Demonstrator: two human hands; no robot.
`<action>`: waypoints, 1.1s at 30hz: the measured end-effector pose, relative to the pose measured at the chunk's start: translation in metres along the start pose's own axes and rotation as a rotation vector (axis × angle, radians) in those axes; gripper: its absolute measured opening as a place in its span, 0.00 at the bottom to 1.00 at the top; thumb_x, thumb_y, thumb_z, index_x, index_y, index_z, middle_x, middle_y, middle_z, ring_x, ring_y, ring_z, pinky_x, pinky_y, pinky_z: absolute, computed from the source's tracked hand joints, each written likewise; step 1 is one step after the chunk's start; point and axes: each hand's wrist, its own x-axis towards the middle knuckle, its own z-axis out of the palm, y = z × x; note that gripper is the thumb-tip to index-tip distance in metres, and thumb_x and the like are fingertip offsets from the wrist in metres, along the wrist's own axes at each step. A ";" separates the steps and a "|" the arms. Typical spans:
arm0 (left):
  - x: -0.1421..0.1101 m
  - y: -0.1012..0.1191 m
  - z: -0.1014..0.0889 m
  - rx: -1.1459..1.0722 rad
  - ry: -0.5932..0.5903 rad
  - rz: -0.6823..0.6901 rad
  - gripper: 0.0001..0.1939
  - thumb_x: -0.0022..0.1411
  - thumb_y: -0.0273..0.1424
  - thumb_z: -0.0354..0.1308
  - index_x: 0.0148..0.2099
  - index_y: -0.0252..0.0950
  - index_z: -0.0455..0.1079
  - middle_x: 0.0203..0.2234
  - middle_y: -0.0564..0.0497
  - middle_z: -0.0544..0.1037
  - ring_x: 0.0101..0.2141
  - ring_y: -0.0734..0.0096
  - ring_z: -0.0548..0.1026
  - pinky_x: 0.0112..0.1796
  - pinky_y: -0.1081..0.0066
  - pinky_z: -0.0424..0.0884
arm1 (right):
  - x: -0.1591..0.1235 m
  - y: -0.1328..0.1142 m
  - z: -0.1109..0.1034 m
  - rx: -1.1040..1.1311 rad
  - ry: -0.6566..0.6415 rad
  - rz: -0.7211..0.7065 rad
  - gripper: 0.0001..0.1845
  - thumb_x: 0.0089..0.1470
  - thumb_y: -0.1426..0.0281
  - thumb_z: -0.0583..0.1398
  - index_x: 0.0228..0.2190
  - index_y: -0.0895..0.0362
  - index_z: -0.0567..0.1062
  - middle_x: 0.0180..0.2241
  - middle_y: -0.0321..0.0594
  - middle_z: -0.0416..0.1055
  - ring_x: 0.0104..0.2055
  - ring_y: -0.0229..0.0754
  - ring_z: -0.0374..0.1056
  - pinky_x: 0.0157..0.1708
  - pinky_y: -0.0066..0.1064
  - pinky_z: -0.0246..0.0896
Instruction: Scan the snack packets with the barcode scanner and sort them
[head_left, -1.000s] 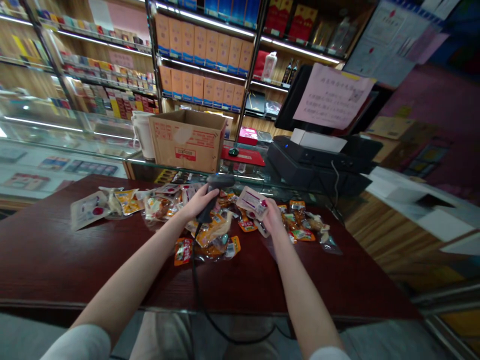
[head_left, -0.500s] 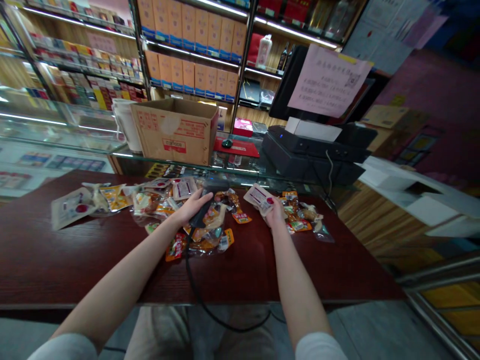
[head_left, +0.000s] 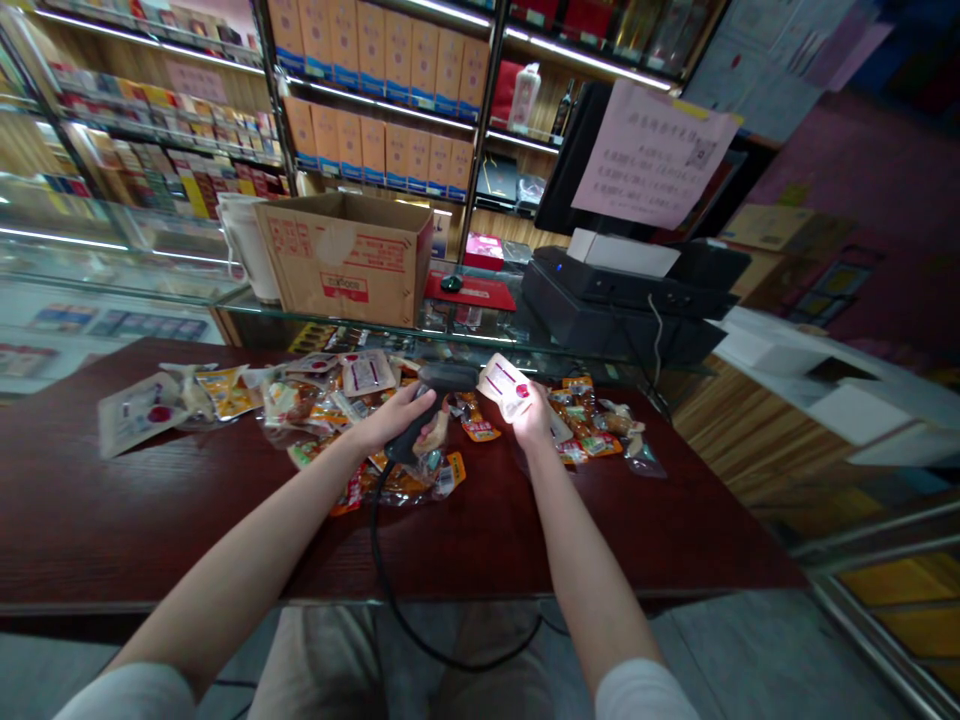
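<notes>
The black cord [head_left: 373, 540] of the scanner drops over the table edge in a slack loop by your lap, so a knee or elbow caught in it could tug the scanner out of line. Your left hand [head_left: 392, 421] is closed around the grip of the black barcode scanner [head_left: 442, 378], whose head sits just beside the pale vacuum packet [head_left: 505, 387]. Your right hand [head_left: 531, 417] is pinching that packet between thumb and fingers, with the rest of the hand partly curled. The film shines brightly there, and that glare could spoil a read. It could also slip from so light a hold into the loose food packets [head_left: 397, 485] heaped on the dark red wooden table [head_left: 135, 520], where it would be easy to mix up. Beyond, the glass counter [head_left: 247, 310] carries a cardboard box [head_left: 337, 260] and a black till terminal [head_left: 600, 310].
</notes>
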 end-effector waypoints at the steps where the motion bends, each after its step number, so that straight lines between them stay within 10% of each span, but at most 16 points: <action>1: -0.001 0.001 0.001 -0.001 -0.009 -0.005 0.32 0.52 0.59 0.60 0.41 0.35 0.62 0.16 0.59 0.66 0.15 0.79 0.65 0.17 0.78 0.60 | -0.001 0.000 0.002 0.060 0.020 0.044 0.08 0.51 0.62 0.58 0.30 0.51 0.63 0.30 0.32 0.76 0.37 0.43 0.75 0.42 0.43 0.72; 6: -0.002 0.003 0.006 0.001 -0.054 -0.001 0.30 0.53 0.57 0.61 0.38 0.35 0.61 0.15 0.59 0.65 0.15 0.80 0.64 0.17 0.78 0.60 | -0.006 -0.006 0.007 0.209 0.055 0.183 0.05 0.52 0.66 0.58 0.32 0.51 0.65 0.32 0.32 0.77 0.38 0.44 0.76 0.41 0.45 0.72; 24: -0.006 0.003 0.001 -0.027 -0.029 -0.027 0.31 0.53 0.58 0.61 0.41 0.34 0.64 0.17 0.56 0.69 0.16 0.78 0.66 0.17 0.78 0.61 | -0.006 -0.010 0.003 -0.135 0.000 0.015 0.13 0.51 0.56 0.54 0.35 0.49 0.60 0.35 0.35 0.72 0.39 0.44 0.73 0.40 0.42 0.70; 33: -0.001 0.011 -0.024 -0.016 0.293 0.042 0.29 0.55 0.53 0.62 0.45 0.35 0.61 0.19 0.57 0.71 0.16 0.77 0.67 0.18 0.76 0.62 | 0.002 -0.042 -0.043 -1.229 0.261 -0.379 0.22 0.53 0.73 0.49 0.49 0.57 0.70 0.52 0.56 0.65 0.56 0.52 0.64 0.57 0.48 0.56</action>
